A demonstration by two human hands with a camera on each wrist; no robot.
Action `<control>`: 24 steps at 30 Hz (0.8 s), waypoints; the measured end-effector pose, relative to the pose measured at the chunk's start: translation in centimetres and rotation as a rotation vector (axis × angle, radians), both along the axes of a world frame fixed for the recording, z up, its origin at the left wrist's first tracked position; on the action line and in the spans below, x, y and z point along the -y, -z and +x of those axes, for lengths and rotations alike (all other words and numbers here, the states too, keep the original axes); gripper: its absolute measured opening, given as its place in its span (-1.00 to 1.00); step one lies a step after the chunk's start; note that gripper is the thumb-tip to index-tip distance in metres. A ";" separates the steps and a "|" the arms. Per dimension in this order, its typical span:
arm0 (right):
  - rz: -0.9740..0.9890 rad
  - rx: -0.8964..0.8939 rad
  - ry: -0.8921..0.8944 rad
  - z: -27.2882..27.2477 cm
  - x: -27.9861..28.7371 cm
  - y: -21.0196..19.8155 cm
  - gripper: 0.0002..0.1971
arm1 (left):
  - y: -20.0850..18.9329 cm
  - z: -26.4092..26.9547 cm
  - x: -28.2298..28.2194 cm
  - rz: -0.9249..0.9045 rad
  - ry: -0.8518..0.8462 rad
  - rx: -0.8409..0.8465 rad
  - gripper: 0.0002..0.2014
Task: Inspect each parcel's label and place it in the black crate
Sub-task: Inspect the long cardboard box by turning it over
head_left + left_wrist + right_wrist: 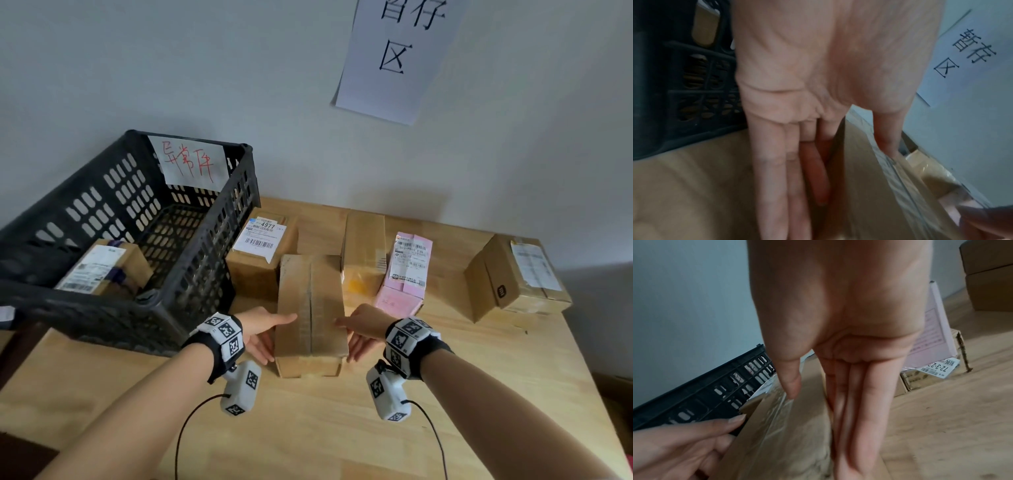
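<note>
A long brown cardboard parcel [310, 315] lies on the wooden table [308, 428], taped seam up, with no label showing. My left hand [270, 334] presses its left side with straight fingers [772, 162], thumb on top. My right hand [356, 334] mirrors this on the right side, fingers [851, 402] flat along the wall and thumb on the tape. The parcel's top [793, 434] and left wall [855, 170] appear in the wrist views. The black crate [191, 240] stands just left, holding one labelled parcel [102, 267].
Behind the held parcel are a box with a white label [262, 250], a plain brown box [363, 253] and a pink parcel [406, 274]. Another brown box [513, 277] sits at the far right. A paper sign [397, 58] hangs on the wall.
</note>
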State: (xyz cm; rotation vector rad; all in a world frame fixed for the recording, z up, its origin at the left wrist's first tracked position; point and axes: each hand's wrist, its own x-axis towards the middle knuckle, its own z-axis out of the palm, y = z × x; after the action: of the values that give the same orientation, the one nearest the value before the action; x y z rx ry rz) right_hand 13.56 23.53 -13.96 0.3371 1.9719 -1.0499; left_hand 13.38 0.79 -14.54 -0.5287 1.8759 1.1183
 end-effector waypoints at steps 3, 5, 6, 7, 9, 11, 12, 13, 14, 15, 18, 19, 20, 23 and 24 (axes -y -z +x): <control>-0.006 0.063 -0.081 1.6 -0.8 -0.1 -0.46 | 0.2 1.7 -0.4 -0.046 0.060 0.016 -0.32; 0.019 0.128 -0.160 2.7 -1.1 -0.3 -0.46 | 0.3 2.9 -0.7 -0.086 0.136 0.056 -0.38; 0.039 0.167 -0.209 3.2 -1.1 -0.4 -0.45 | 0.4 3.4 -0.7 -0.114 0.195 0.080 -0.40; 0.057 0.211 -0.263 3.8 -1.3 -0.3 -0.43 | 0.6 3.9 -0.9 -0.137 0.241 0.099 -0.42; 0.072 0.289 -0.348 4.9 -1.7 0.0 -0.38 | 0.7 4.9 -1.4 -0.160 0.282 0.113 -0.47; 0.082 0.304 -0.358 5.7 -2.2 0.6 -0.31 | 0.8 5.5 -1.8 -0.159 0.281 0.118 -0.50; 0.089 0.278 -0.342 5.9 -2.4 0.9 -0.28 | 0.8 5.7 -2.0 -0.147 0.263 0.121 -0.48; 0.100 0.228 -0.321 6.0 -2.5 1.3 -0.24 | 1.0 5.8 -2.3 -0.126 0.229 0.116 -0.44; 0.111 0.158 -0.300 6.0 -2.6 1.4 -0.21 | 1.0 6.0 -2.6 -0.100 0.183 0.100 -0.39; 0.116 0.084 -0.277 5.9 -2.7 1.5 -0.21 | 1.1 6.0 -3.0 -0.076 0.136 0.076 -0.33; 0.073 -0.056 -0.179 5.4 -3.0 1.1 -0.38 | 1.0 5.8 -4.3 -0.044 0.034 -0.008 -0.25; 0.053 -0.075 -0.154 5.2 -3.1 0.9 -0.44 | 0.8 5.7 -4.6 -0.030 0.010 -0.025 -0.22; 0.037 -0.086 -0.130 5.2 -3.2 0.7 -0.48 | 0.6 5.6 -5.0 -0.010 -0.014 -0.038 -0.22; 0.017 -0.119 -0.077 5.3 -3.3 0.5 -0.52 | 0.4 5.1 -6.1 0.036 -0.073 -0.091 -0.21; 0.016 -0.131 -0.070 5.3 -3.3 0.5 -0.52 | 0.3 4.9 -6.4 0.028 -0.076 -0.126 -0.15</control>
State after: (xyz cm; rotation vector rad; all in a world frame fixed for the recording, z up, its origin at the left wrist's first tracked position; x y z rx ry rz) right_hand 18.81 26.81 -14.51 0.2107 2.0944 -1.0348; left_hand 18.31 7.19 -14.88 -0.5288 1.9591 1.2514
